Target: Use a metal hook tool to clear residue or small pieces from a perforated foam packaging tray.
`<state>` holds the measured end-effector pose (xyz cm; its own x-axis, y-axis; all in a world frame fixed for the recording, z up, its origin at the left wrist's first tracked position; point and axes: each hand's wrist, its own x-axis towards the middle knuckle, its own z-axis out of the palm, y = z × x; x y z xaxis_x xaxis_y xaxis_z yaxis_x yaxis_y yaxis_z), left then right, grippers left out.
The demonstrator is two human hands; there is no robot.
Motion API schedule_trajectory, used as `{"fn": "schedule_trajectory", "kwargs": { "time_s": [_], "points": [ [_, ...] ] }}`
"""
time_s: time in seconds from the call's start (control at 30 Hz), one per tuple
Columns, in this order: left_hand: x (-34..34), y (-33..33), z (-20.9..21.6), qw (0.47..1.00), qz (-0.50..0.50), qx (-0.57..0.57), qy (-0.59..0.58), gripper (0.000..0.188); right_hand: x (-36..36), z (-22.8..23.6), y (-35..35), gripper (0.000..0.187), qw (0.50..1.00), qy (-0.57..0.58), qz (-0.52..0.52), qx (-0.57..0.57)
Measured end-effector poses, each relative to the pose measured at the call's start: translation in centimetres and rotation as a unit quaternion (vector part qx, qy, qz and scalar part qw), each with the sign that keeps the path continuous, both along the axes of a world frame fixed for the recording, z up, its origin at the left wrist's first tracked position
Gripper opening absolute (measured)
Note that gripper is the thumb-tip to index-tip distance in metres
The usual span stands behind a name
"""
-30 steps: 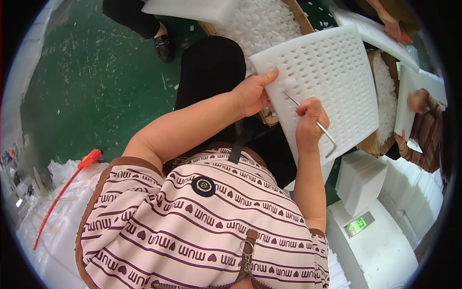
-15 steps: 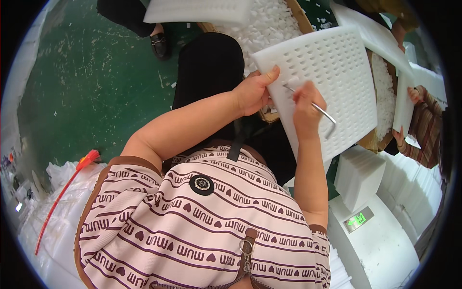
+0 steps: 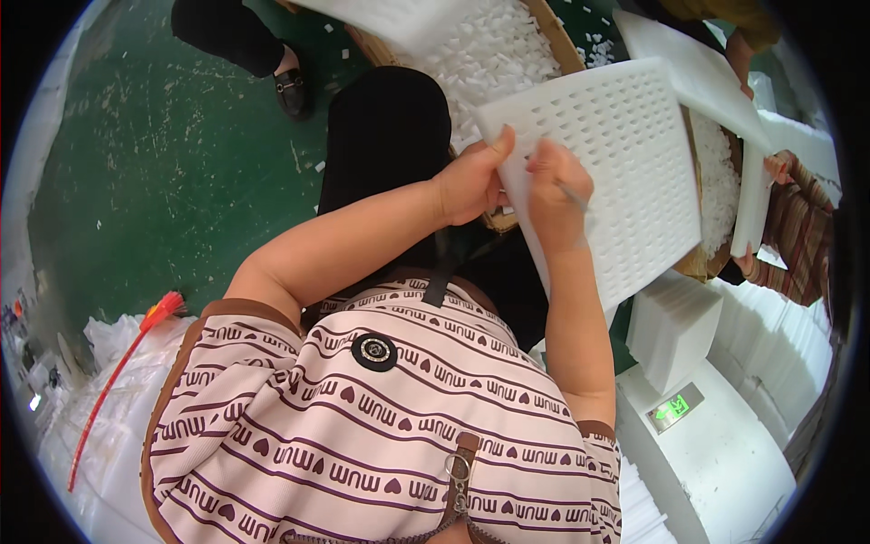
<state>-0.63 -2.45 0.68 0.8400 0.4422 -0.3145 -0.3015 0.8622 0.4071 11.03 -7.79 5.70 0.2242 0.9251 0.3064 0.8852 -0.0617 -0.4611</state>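
Far left: a red rod with a bristled head is leaning on plastic-wrapped white material, which the curved rim is cutting off. Next: a dark shoe, its trouser leg running out at the top edge. Centre: the left hand is pinching the left edge of a dimpled white foam sheet, thumb showing on the face, most fingers hiding behind. Above: a carton of white foam pieces, partly covered. Right hand: closing around a thin metal tool, motion blurring its shaft, the fist hiding its tip; the sheet is lying behind this hand and extending rightward, contact being impossible to tell. Far right: a striped sleeve, the co-worker's body running into the dark rim.
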Motion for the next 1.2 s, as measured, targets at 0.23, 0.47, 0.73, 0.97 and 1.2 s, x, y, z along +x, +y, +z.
{"fn": "schedule_trajectory", "kwargs": {
  "time_s": [0.23, 0.47, 0.73, 0.97, 1.2],
  "points": [
    [-0.1, 0.1, 1.0, 0.998, 0.022, -0.048, -0.026, 0.05, 0.7, 1.3, -1.7, 0.043, 0.912, 0.398, -0.09, 0.044],
    [0.1, -0.7, -0.9, 0.999, -0.037, 0.01, -0.013, 0.048, -0.6, 0.5, 0.9, 0.048, 0.998, -0.029, 0.019, 0.052],
    [0.2, -0.6, 0.5, 0.999, 0.016, -0.013, -0.029, 0.043, 1.2, 1.4, -0.9, 0.041, 0.903, 0.418, -0.083, 0.056],
    [0.6, -1.4, -1.4, 0.991, -0.004, 0.128, 0.03, 0.041, -0.3, 1.3, 1.7, 0.042, 1.0, 0.017, -0.001, 0.013],
    [0.5, -0.9, 0.0, 0.998, 0.023, 0.054, 0.013, 0.039, 2.0, 1.6, 0.7, 0.035, 0.875, 0.473, -0.085, 0.054]
  ]
}}
